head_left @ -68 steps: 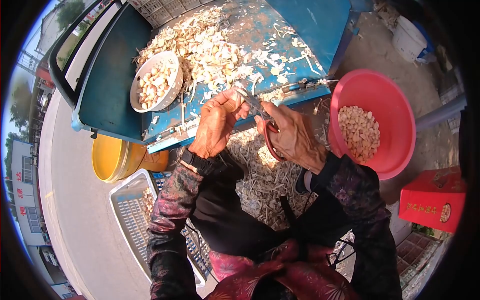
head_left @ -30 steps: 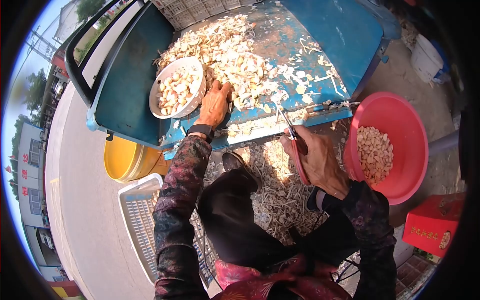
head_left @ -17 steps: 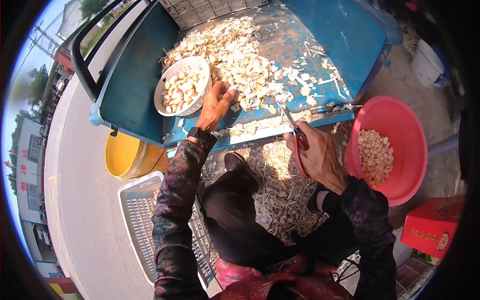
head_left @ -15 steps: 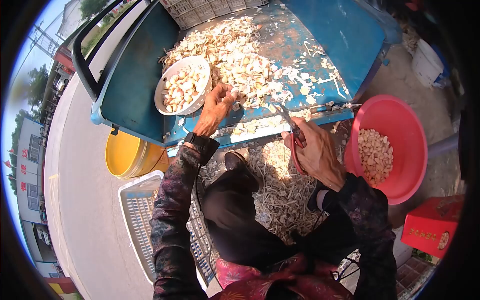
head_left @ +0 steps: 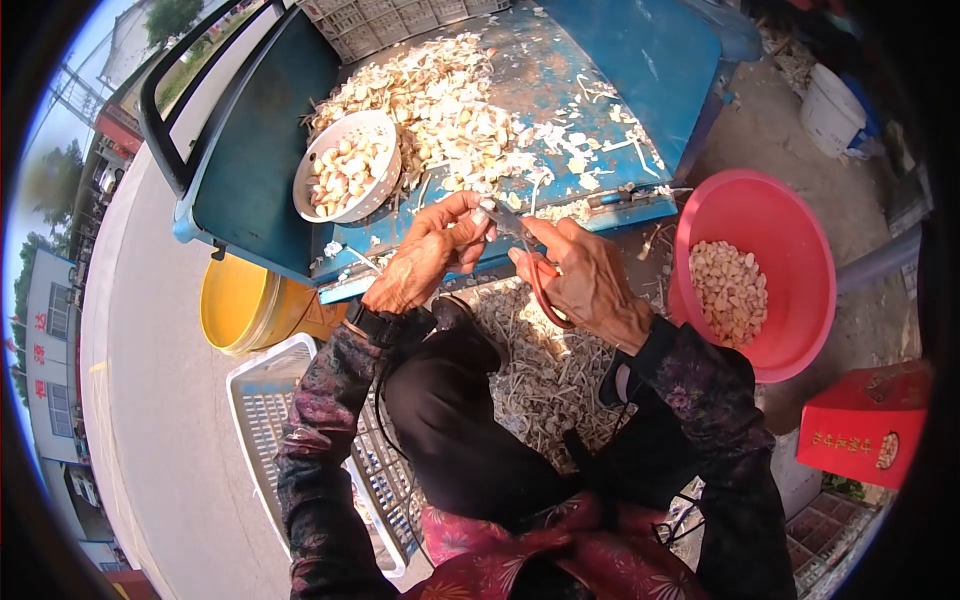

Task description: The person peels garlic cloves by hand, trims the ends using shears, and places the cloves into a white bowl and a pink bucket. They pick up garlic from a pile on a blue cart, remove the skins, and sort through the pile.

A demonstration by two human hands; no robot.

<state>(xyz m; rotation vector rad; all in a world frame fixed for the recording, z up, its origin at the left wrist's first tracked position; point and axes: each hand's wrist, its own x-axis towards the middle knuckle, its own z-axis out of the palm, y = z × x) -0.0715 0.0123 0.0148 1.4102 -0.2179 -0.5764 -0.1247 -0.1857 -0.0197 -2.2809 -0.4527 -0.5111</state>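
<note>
My left hand (head_left: 428, 252) pinches a small pale garlic clove (head_left: 487, 206) in front of the blue cart bed's edge. Red-handled scissors (head_left: 540, 285) are in my right hand (head_left: 585, 278), their blades touching or right beside the clove. Beyond my hands, a heap of garlic cloves and peelings (head_left: 450, 110) lies on the blue metal bed (head_left: 625, 130). A white perforated bowl (head_left: 388, 180) holding cloves stands on the heap's left side. To the right is a pink-red basin (head_left: 785, 225) with peeled cloves (head_left: 728, 290) inside.
A yellow bucket (head_left: 235, 300) and a white plastic crate (head_left: 262, 440) stand at the left. Dry peelings (head_left: 545, 385) cover the ground between my feet. A red box (head_left: 862, 425) sits at the lower right, and a white bucket (head_left: 832, 112) at the upper right.
My left hand has moved from the heap towards my right hand, holding a clove. The scissors have moved left and now meet it. The view has shifted slightly.
</note>
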